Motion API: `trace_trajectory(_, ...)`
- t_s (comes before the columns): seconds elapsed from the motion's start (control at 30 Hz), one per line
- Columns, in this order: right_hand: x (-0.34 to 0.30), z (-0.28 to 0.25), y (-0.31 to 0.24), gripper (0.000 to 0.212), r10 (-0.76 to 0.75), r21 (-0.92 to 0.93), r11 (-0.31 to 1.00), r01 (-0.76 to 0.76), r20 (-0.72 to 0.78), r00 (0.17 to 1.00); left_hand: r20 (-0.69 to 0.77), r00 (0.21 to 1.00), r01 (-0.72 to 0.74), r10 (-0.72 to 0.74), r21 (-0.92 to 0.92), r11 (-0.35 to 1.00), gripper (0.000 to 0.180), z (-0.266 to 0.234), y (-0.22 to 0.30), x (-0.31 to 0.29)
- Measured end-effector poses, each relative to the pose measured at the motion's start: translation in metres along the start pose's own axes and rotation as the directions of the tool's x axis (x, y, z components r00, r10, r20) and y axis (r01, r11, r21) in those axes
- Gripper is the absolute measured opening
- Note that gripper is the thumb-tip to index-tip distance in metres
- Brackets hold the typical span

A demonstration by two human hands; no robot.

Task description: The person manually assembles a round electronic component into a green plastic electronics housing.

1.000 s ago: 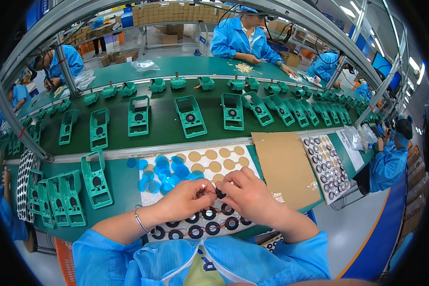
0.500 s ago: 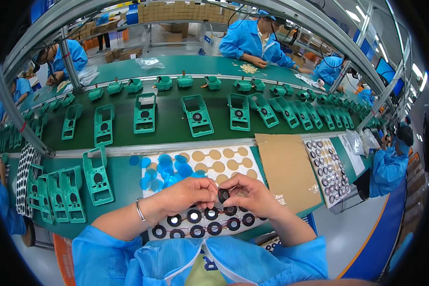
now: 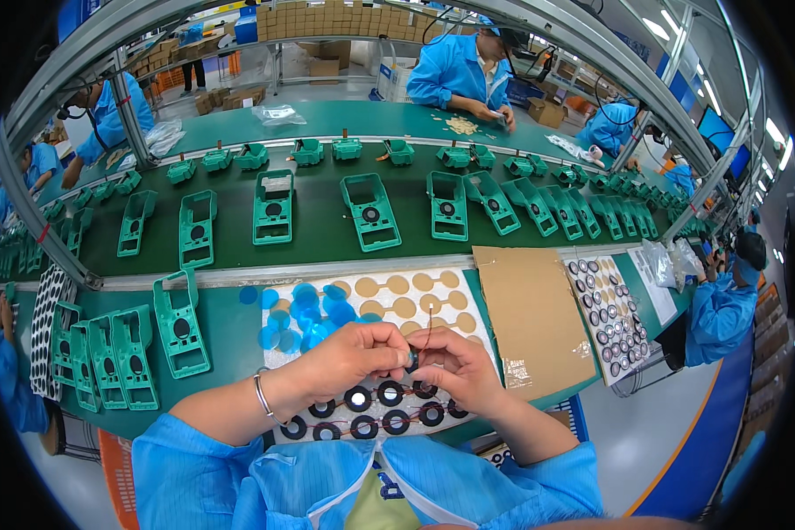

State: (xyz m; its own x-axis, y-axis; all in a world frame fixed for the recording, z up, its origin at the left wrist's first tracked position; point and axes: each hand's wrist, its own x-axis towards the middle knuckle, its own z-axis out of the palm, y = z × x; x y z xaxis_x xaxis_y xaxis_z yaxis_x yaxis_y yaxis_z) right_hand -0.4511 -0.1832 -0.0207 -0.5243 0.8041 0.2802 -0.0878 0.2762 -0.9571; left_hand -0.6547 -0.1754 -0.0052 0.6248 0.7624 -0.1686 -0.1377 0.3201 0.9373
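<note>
My left hand (image 3: 367, 352) and my right hand (image 3: 459, 364) meet over a white sheet (image 3: 458, 281), fingertips pinched on one small black round speaker (image 3: 412, 360). It is tilted nearly edge-on and partly hidden by the fingers. A thin reddish wire (image 3: 429, 325) rises from it above the right fingers. Below the hands, several more black speakers (image 3: 358, 399) with red wires lie in rows. Behind the left hand are loose blue film discs (image 3: 306, 311), and tan dumbbell-shaped pads (image 3: 385, 309) sit on the sheet beyond.
Green plastic housings (image 3: 183, 329) stand at my left; more housings (image 3: 371, 215) line the dark green belt (image 3: 314, 247) ahead. A cardboard sheet (image 3: 534, 318) lies right, beside a board of round parts (image 3: 605, 314). Metal rails (image 3: 119, 110) frame the bench. Co-workers sit opposite and at both sides.
The speaker in my fingers has turned from face-on to nearly edge-on, and its wire now stands up. Housings on the belt have shifted slightly right. The co-worker opposite has brought both hands together.
</note>
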Motion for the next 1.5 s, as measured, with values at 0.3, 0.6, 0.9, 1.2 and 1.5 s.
trace_trajectory(0.3, 0.001, 0.001, 0.009, 0.034, -0.043, 0.015, 0.999, 0.043, -0.045, 0.998, -0.056, 0.993, -0.099, 0.107, 0.132, 0.986, 0.011, 0.002, 0.003, -0.003)
trace_trajectory(0.6, 0.009, -0.018, -0.005, 0.034, 0.024, 0.241, 0.970, 0.027, -0.204, 0.979, 0.084, 0.883, -0.012, 0.463, 0.988, -0.156, 0.009, -0.046, 0.003, 0.013)
trace_trajectory(0.9, 0.014, -0.014, -0.005, 0.037, 0.179, 0.170, 0.972, -0.164, -0.081, 0.980, 0.043, 0.913, 0.028, 0.405, 0.985, -0.169, 0.011, -0.063, 0.014, 0.016)
trace_trajectory(1.2, 0.026, -0.007, -0.006, 0.034, 0.086, -0.024, 0.995, -0.094, -0.225, 0.971, -0.695, 0.448, 0.591, 0.563, 0.702, 0.397, 0.041, -0.253, 0.029, 0.022)
trace_trajectory(1.5, 0.068, 0.010, -0.001, 0.023, -0.272, -0.431, 0.894, 0.127, -0.295, 0.916, -0.771, 0.636, 0.268, -0.032, 0.183, 0.946, 0.020, -0.279, 0.012, 0.068)
